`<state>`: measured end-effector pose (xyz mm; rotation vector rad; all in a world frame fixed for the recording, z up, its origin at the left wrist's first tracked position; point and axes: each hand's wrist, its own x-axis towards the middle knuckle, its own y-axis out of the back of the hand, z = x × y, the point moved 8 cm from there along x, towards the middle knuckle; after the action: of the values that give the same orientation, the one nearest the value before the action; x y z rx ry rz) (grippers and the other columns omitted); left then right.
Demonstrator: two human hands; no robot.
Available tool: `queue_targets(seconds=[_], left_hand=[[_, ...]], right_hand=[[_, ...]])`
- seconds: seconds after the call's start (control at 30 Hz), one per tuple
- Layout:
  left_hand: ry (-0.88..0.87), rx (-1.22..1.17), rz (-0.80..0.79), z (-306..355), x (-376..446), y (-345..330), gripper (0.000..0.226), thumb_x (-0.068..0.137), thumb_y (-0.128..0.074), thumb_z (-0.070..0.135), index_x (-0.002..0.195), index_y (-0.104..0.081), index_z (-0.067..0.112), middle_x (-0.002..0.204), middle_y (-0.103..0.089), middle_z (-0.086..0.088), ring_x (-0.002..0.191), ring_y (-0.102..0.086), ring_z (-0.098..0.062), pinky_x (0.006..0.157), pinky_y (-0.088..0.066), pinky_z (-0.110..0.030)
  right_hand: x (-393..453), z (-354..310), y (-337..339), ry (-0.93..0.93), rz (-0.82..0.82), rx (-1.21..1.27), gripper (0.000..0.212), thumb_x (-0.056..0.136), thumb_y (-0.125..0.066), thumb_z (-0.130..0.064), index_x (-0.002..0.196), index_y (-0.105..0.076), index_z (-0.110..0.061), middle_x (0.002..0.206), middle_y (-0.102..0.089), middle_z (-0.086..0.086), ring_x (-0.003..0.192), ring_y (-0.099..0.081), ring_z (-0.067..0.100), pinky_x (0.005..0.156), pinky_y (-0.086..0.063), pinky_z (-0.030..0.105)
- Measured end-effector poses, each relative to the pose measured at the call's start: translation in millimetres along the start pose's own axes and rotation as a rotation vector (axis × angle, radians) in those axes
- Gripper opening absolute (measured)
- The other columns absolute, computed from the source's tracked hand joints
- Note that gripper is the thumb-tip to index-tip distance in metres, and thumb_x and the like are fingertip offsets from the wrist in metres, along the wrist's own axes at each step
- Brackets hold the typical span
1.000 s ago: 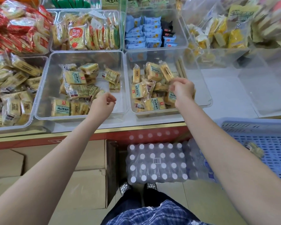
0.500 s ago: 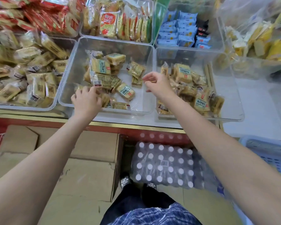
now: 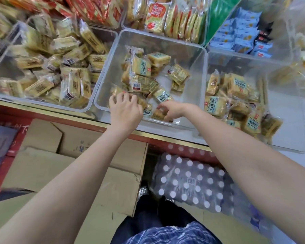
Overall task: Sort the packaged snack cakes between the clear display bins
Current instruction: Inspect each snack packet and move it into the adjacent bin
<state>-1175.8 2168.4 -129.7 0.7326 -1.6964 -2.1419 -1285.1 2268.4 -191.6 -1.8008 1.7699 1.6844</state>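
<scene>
Inside the middle bin, both hands grasp snack cakes.

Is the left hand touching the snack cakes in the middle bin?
Touching. The head view shows the left hand with its fingers lying on the snack cakes at the near side of the middle bin.

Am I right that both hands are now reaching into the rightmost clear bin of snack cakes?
Not quite: the head view shows the left hand and right hand reaching into the middle clear bin of snack cakes, not the rightmost one.
</scene>
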Motion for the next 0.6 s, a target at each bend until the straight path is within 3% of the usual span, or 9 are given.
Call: queue_targets(seconds=[0.1, 0.17, 0.3, 0.37, 0.43, 0.5, 0.53, 0.6], left_hand=[[-0.046, 0.017, 0.079, 4, 1, 2, 0.047, 0.078, -0.024, 0.024, 0.080, -0.064, -0.002, 0.093, -0.066, -0.024, 0.094, -0.060, -0.039, 0.090, -0.041, -0.049], [-0.042, 0.003, 0.125, 3, 2, 3, 0.052, 0.080, -0.020, 0.026, 0.091, -0.064, -0.001, 0.106, -0.064, -0.022, 0.107, -0.054, -0.037, 0.097, -0.032, -0.046], [-0.005, 0.036, 0.094, 2, 3, 4, 0.042, 0.092, -0.027, 0.025, 0.109, -0.058, 0.004, 0.127, -0.054, -0.016, 0.124, -0.040, -0.031, 0.107, -0.020, -0.043], [0.036, -0.017, 0.046, 3, 4, 8, 0.035, 0.095, -0.035, 0.024, 0.118, -0.054, 0.006, 0.133, -0.049, -0.015, 0.128, -0.035, -0.031, 0.110, -0.017, -0.043], [0.059, -0.224, 0.071, 11, 2, 23, 0.034, 0.096, -0.037, 0.024, 0.120, -0.054, 0.006, 0.130, -0.051, -0.015, 0.123, -0.041, -0.033, 0.105, -0.026, -0.042], [0.062, -0.608, 0.026, 30, -2, 36, 0.034, 0.100, -0.036, 0.029, 0.115, -0.056, 0.006, 0.116, -0.059, -0.014, 0.106, -0.054, -0.030, 0.092, -0.040, -0.039], [0.085, -0.837, -0.083, 43, -6, 36, 0.037, 0.101, -0.036, 0.035, 0.113, -0.056, 0.007, 0.110, -0.061, -0.011, 0.097, -0.059, -0.026, 0.085, -0.046, -0.037], [0.144, -1.212, -0.363, 73, -19, 30, 0.043, 0.099, -0.039, 0.044, 0.114, -0.055, 0.007, 0.104, -0.065, -0.011, 0.084, -0.066, -0.020, 0.074, -0.055, -0.030]], right_hand=[[-13, 7, 12, 0.010, 0.109, 0.040, 0.045, 0.084, -0.070, -0.013, 0.125, -0.054, -0.003, 0.117, -0.059, 0.010, 0.108, -0.055, 0.026, 0.093, -0.045, 0.035], [-34, 4, 28, 0.067, 0.261, 0.207, 0.036, 0.086, -0.067, -0.015, 0.118, -0.057, -0.002, 0.100, -0.058, 0.005, 0.092, -0.053, 0.020, 0.084, -0.043, 0.033], [-86, -3, 53, 0.155, 0.422, 0.489, 0.040, 0.094, -0.057, -0.024, 0.132, -0.046, -0.016, 0.122, -0.045, -0.001, 0.101, -0.056, 0.018, 0.075, -0.058, 0.036], [-106, 3, 60, 0.145, 0.522, 0.509, 0.038, 0.090, -0.063, -0.024, 0.126, -0.051, -0.017, 0.122, -0.046, 0.005, 0.097, -0.060, 0.022, 0.068, -0.060, 0.031], [-124, 10, 67, 0.137, 0.672, 0.451, 0.033, 0.085, -0.070, -0.019, 0.115, -0.058, -0.016, 0.117, -0.052, 0.008, 0.095, -0.061, 0.023, 0.074, -0.057, 0.027], [-143, 16, 70, 0.129, 0.809, 0.352, 0.028, 0.082, -0.072, -0.017, 0.107, -0.059, -0.017, 0.110, -0.055, 0.003, 0.094, -0.055, 0.014, 0.078, -0.043, 0.009], [-152, 16, 70, 0.133, 0.860, 0.316, 0.027, 0.081, -0.073, -0.017, 0.104, -0.059, -0.017, 0.107, -0.054, 0.001, 0.092, -0.051, 0.011, 0.075, -0.035, 0.002], [-167, 15, 67, 0.187, 0.926, 0.295, 0.028, 0.079, -0.074, -0.014, 0.104, -0.061, -0.013, 0.106, -0.050, -0.001, 0.094, -0.050, 0.010, 0.079, -0.034, 0.002]])
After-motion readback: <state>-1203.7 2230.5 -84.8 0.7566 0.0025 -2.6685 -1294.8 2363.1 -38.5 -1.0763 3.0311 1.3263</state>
